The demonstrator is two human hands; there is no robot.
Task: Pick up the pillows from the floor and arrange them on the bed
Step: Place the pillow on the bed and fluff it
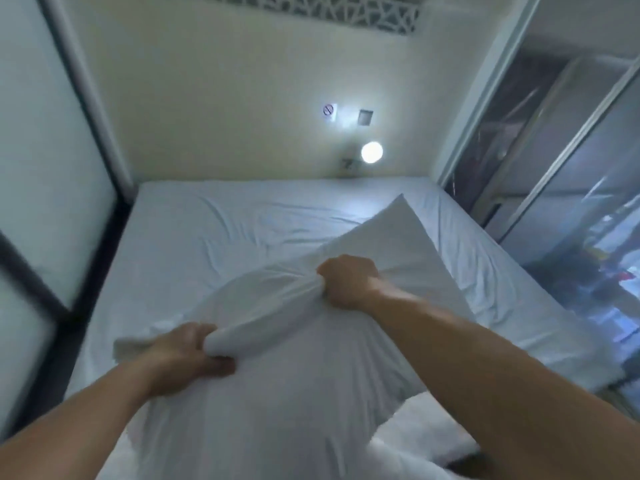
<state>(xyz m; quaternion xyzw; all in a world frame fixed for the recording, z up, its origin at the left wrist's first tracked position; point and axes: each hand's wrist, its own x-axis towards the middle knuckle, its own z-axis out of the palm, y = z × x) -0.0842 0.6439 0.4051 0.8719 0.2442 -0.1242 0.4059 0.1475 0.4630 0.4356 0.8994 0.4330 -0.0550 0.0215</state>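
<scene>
The white pillow [277,358] hung over the near end of the bed [194,244], its long axis running from us toward the far right corner of the bed. Our left hand [187,355] was clamped on bunched cover at its near-left edge; our right hand [349,280], fisted on fabric farther up, lay nearer the bare head of the bed, where we judged the pillow belonged.

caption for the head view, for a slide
Both hands, left and right, grip a white pillow above the bed.
</scene>
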